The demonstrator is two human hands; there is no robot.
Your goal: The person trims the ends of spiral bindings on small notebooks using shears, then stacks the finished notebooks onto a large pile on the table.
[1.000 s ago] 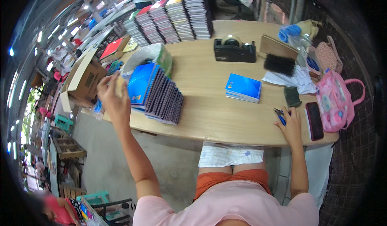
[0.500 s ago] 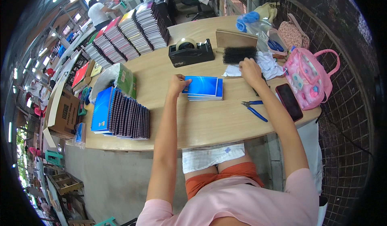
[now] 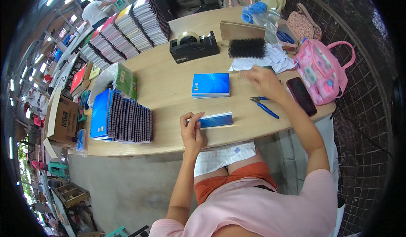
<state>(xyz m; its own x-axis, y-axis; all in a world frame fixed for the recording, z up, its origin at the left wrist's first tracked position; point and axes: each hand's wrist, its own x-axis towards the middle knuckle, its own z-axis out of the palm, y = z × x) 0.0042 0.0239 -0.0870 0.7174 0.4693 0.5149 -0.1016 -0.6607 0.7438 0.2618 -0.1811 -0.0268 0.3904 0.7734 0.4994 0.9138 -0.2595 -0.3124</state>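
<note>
On the tan worktable point(image 3: 169, 89), near its front edge, left hand point(image 3: 192, 131) pinches the left end of a thin blue notebook point(image 3: 215, 120) lying flat, fingers closed on its edge. Right hand point(image 3: 263, 79) hovers at approx 2 o'clock of that notebook, blurred, fingers spread loose, gripping nothing. Blue-handled pliers point(image 3: 264, 106) lie just under/beside the rt hand, on the table. Small stack of blue notebooks point(image 3: 210, 85) sits at 12 o'clock of the held one, apart from it. Black phone point(image 3: 301, 95) at 3 o'clock, next to a pink bag point(image 3: 322, 74). Black tape dispenser point(image 3: 192, 46) further up at 11-12 o'clock; black brush point(image 3: 247, 48) w/ wooden back to its right, white cloth point(image 3: 270, 59) under it. Row of spiral-bound notebooks point(image 3: 124, 120) standing on edge at 9 o'clock, well apart. Tall stacks of books point(image 3: 127, 30) at far end. Nothing between hands and the thin notebook.

Vs 0.5 s ago: left hand was up at the blue stack, now down at front edge w/ one notebook pulled off; rt hand came back from the brush area toward the pliers.
</note>
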